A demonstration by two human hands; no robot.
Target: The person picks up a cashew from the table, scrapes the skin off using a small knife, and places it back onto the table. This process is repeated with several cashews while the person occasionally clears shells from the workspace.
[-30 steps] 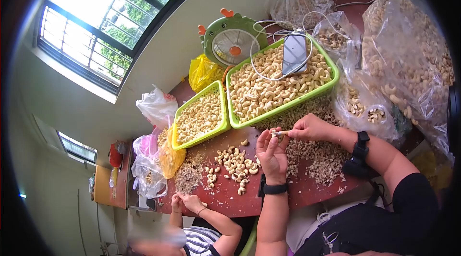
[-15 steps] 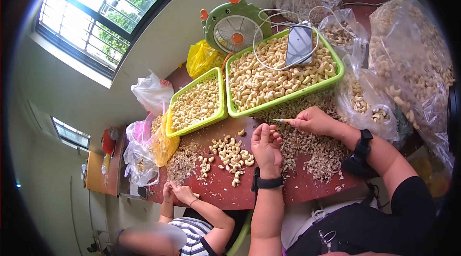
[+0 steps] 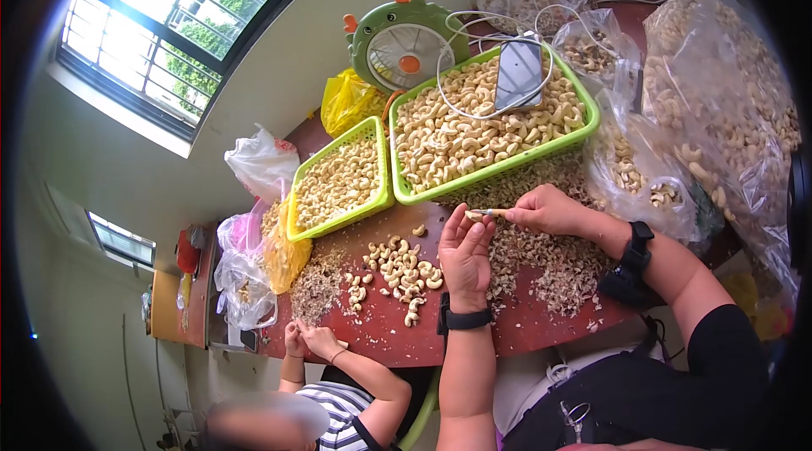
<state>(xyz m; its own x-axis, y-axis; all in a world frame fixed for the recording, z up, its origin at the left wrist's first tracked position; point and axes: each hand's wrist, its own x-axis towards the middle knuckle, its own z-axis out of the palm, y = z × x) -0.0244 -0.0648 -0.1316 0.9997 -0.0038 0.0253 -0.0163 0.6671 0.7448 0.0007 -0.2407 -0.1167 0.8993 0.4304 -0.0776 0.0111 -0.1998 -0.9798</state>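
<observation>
Between the fingertips of my left hand (image 3: 464, 258), palm turned up, is a cashew nut (image 3: 474, 217). My right hand (image 3: 545, 210) grips a small knife (image 3: 496, 211) by its pale handle, and the short blade meets the nut. Below and around both hands lie brown peeled skins (image 3: 554, 269). To the left of my left hand, a loose pile of cashews (image 3: 404, 269) rests on the red table (image 3: 397, 341). Just beyond my hands stands a large green basket (image 3: 495, 165) full of cashews.
A smaller green basket (image 3: 338, 226) of cashews stands left of the large one. A phone (image 3: 518, 74) with a white cable lies on the nuts. Behind is a green fan (image 3: 407, 49). Plastic bags (image 3: 719, 96) fill the right side. Another person's hands (image 3: 310, 339) work at lower left.
My left fingers have opened out somewhat and risen, bringing the cashew up to the knife blade. My right hand has moved slightly, and the view has shifted a little.
</observation>
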